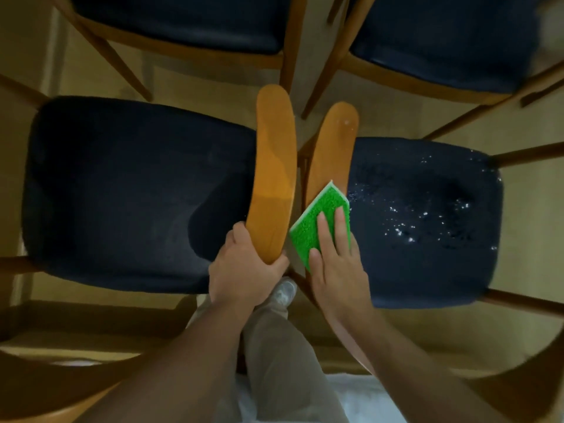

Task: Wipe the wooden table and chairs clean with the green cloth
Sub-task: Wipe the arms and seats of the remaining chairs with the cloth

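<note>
right hand point(334, 264) lies flat, fingers straight, pressing the fuzzy green cloth point(320, 221) onto the curved wooden backrest point(331, 154) under it. left hand point(244, 270) grips the neighbouring wooden backrest point(273, 166). cloth looks soft, light; palm pressure should suffice.

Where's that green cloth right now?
In the head view the green cloth lies just right of centre, pressed by the right hand onto the right chair's wooden backrest, beside its droplet-speckled dark seat.
</note>
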Demonstrator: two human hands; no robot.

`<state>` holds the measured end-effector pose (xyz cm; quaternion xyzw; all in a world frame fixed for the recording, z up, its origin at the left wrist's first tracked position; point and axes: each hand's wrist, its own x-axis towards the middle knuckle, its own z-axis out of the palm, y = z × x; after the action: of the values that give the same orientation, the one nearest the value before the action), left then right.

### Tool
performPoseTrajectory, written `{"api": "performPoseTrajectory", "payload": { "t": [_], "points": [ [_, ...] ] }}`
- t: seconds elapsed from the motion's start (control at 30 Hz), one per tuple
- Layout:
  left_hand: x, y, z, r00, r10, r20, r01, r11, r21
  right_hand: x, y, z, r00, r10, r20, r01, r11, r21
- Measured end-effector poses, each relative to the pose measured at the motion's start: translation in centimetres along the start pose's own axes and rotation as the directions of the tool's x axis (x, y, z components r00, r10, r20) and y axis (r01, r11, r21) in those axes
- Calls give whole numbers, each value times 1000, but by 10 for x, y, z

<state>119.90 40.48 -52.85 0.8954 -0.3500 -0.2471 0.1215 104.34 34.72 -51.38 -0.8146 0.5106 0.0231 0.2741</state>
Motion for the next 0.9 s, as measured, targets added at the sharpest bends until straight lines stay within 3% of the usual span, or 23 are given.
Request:
{"api": "performPoseTrajectory", "payload": {
  "t": [0.13, 0.23, 0.37, 0.47, 0.57, 0.7, 0.8, 0.9],
  "points": [
    [0, 3, -2, 1000, 1, 3, -1, 1000, 14, 58, -3, -15, 995, -50, -85, 56, 996, 72],
    [0, 2, -2, 1000, 12, 17, -13, 1000, 28, 142, -9, -34, 977, -20, -210, 39, 995, 87],
    [0, -1, 0, 999, 12, 29, -13, 999, 34, 198, -11, -57, 970, 46, -240, 3, 980, 200],
    [-1, 2, -3, 999, -8, 47, 6, 1000, 29, 171, -14, -50, 963, 65, -261, -11, 979, 205],
    [-2, 4, -5, 998, -18, 57, 15, 999, 42, 94, -15, -24, 977, -11, -213, 46, 986, 159],
    [-3, 4, -5, 999, -6, 41, 4, 1000, 30, -1, 3, 1, 999, -39, -21, 40, 995, 90],
    [-3, 4, -4, 999, -9, 35, 8, 1000, 24, 7, 4, 0, 1000, -20, -16, 21, 997, 78],
    [-3, 3, -4, 999, -15, 32, 14, 999, 39, 70, -9, -14, 992, 12, -129, 5, 992, 129]
  ]
}}
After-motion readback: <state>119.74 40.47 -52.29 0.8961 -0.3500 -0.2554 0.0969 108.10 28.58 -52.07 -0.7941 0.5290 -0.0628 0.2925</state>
